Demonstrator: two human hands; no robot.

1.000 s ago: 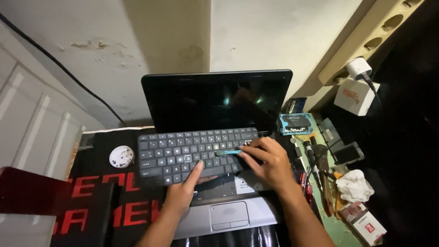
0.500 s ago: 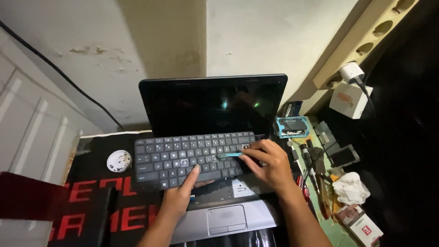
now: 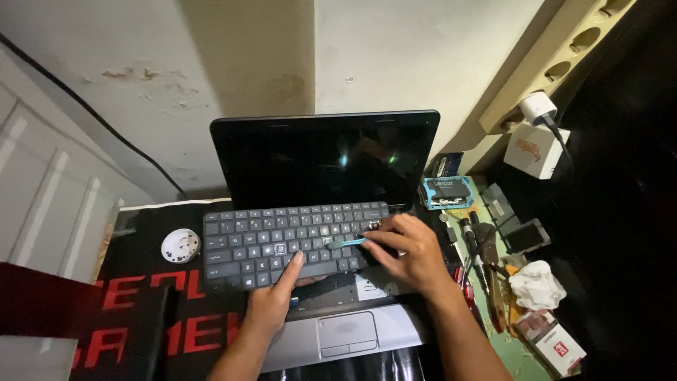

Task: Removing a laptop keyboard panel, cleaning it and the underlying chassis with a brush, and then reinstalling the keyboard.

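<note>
An open laptop with a dark screen stands on a black and red mat. Its black keyboard panel is lifted loose from the silver base and shifted left. My left hand reaches up from below, its forefinger pressing on the keyboard's lower keys. My right hand rests on the keyboard's right end and grips a thin teal pry tool, whose tip lies on the keys.
A small round white object lies left of the keyboard. At the right are a blue-framed part, screwdrivers, crumpled white tissue, a red and white box and a white plug and box by the wall.
The view has drifted a little. My right hand with the teal tool has stayed at the keyboard's right end, and my left forefinger still presses the lower keys.
</note>
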